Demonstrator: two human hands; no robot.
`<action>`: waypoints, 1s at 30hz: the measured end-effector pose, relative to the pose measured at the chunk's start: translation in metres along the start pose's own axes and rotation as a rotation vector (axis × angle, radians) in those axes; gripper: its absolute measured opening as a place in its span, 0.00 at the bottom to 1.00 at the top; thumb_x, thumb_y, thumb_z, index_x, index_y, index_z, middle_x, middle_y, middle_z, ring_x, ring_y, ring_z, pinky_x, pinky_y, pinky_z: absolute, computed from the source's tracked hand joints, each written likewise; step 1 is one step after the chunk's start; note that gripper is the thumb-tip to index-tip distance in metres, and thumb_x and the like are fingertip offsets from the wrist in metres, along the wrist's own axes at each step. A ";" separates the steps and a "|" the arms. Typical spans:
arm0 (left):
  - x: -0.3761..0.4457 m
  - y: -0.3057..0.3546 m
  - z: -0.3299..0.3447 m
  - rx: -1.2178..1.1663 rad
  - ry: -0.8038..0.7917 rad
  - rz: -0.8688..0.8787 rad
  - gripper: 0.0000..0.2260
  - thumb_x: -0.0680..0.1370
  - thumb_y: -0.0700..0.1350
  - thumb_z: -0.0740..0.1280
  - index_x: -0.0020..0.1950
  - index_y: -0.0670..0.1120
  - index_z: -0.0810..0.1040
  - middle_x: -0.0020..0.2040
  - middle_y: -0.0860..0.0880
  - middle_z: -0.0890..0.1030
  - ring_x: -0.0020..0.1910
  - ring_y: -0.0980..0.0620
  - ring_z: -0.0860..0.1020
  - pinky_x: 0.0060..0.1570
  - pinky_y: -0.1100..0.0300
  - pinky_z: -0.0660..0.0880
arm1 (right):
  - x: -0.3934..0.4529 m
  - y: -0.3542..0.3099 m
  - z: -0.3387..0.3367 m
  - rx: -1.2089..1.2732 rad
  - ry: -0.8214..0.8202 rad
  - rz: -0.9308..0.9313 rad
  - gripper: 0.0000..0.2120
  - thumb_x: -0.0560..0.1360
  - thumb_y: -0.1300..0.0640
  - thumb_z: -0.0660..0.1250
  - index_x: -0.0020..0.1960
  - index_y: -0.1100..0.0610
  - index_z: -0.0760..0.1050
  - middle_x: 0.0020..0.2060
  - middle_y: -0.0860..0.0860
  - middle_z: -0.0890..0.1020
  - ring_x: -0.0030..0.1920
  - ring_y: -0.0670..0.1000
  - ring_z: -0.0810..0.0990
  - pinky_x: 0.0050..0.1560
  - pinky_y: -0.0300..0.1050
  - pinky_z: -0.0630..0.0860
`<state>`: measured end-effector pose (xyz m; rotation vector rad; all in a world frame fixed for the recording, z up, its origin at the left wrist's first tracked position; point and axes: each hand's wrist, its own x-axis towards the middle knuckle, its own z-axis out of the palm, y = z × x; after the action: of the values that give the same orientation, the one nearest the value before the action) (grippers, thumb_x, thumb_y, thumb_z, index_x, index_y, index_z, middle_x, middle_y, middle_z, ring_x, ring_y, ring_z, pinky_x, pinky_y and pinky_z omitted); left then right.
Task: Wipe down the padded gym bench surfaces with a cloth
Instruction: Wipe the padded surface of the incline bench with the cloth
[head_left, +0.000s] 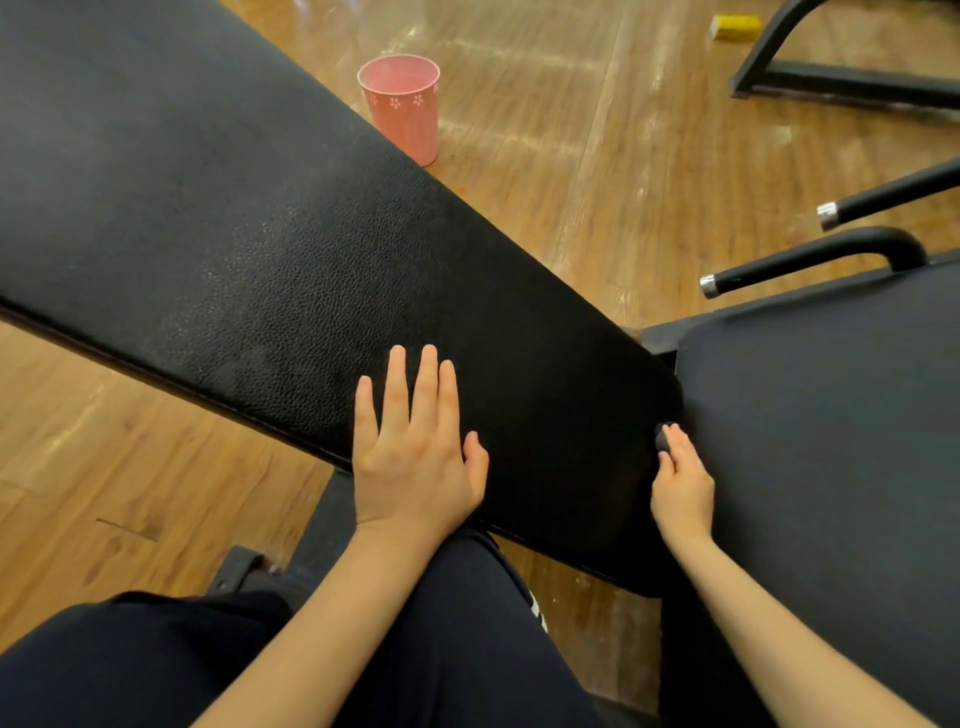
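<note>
On the black bench pad (291, 249) the left hand (413, 457) lies flat, fingers straight — the right hand (683, 486) pinches something small and dark, perhaps a cloth (663, 437).

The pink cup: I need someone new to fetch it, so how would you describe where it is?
Find the long black bench pad crossing the wooden floor. The pink cup stands on the floor just beyond its far edge, upright, with small white flowers; the only pink thing here.

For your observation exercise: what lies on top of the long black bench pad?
The left hand rests flat on the bench pad. The pad beneath its palm is hidden.
</note>
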<state>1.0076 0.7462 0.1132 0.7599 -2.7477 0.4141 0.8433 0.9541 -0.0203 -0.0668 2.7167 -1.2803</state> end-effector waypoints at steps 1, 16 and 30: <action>0.000 0.000 0.000 -0.002 -0.004 -0.003 0.29 0.73 0.52 0.56 0.70 0.39 0.72 0.71 0.41 0.70 0.72 0.39 0.64 0.70 0.42 0.53 | 0.004 -0.003 0.001 -0.010 -0.002 -0.013 0.19 0.80 0.65 0.55 0.70 0.61 0.66 0.70 0.53 0.68 0.71 0.51 0.63 0.71 0.43 0.57; 0.000 -0.001 0.003 0.019 0.029 0.006 0.28 0.72 0.52 0.58 0.68 0.40 0.73 0.70 0.42 0.71 0.71 0.39 0.65 0.69 0.42 0.55 | 0.079 -0.038 0.004 0.038 -0.069 -0.045 0.19 0.81 0.62 0.55 0.71 0.56 0.67 0.69 0.52 0.70 0.69 0.51 0.67 0.66 0.39 0.60; 0.000 0.000 -0.002 -0.010 -0.005 0.005 0.28 0.72 0.52 0.57 0.68 0.39 0.73 0.70 0.41 0.71 0.71 0.38 0.65 0.69 0.41 0.55 | -0.013 0.004 -0.010 0.073 0.010 0.072 0.19 0.80 0.65 0.56 0.70 0.59 0.67 0.69 0.52 0.70 0.69 0.51 0.67 0.65 0.36 0.58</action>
<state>1.0078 0.7470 0.1152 0.7526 -2.7548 0.4003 0.8547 0.9652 -0.0155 0.0446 2.6515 -1.3615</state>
